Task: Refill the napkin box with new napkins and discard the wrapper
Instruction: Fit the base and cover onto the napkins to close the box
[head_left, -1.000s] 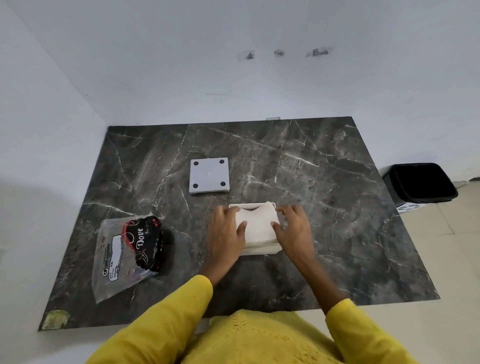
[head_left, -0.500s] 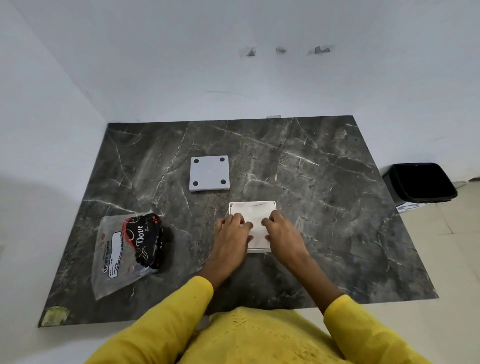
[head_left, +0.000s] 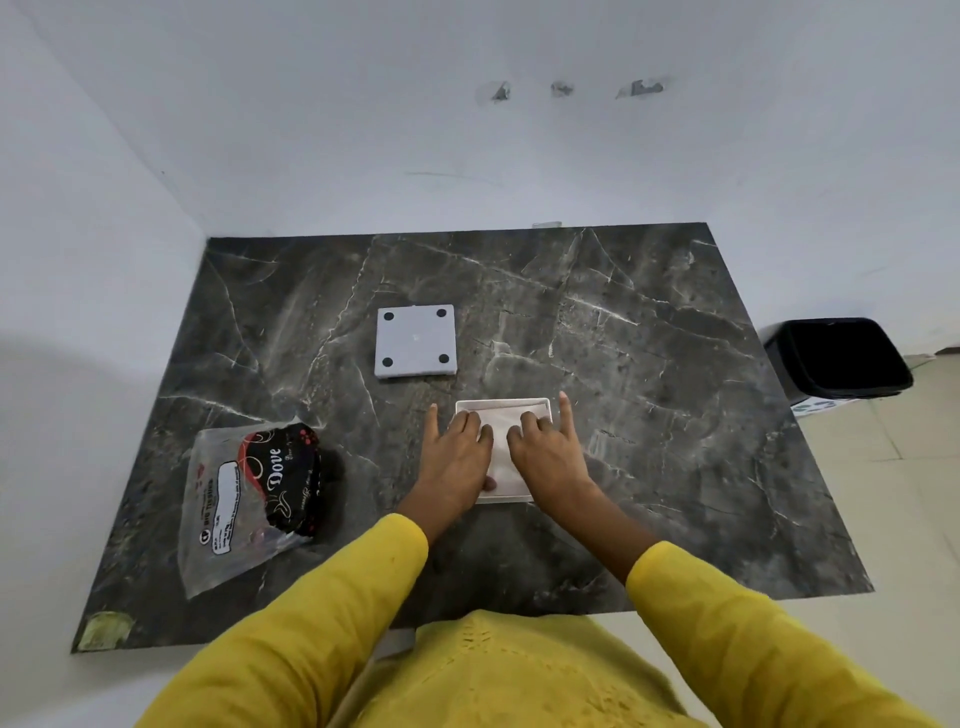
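Observation:
A white square napkin box lies open-side up on the dark marble table, with a stack of white napkins inside it. My left hand and my right hand both rest flat on the napkins, fingers spread, pressing down. The box's grey lid, with its black feet up, lies farther back. A clear plastic wrapper with a black "Dove" label lies crumpled at the left.
A black waste bin stands on the tiled floor to the right of the marble table. White walls close off the back and left sides. A yellowish scrap sits at the front left corner.
The napkins stood proud of the box between my fingers a second ago. They have since gone down level inside it, and both hands have moved on top, flat.

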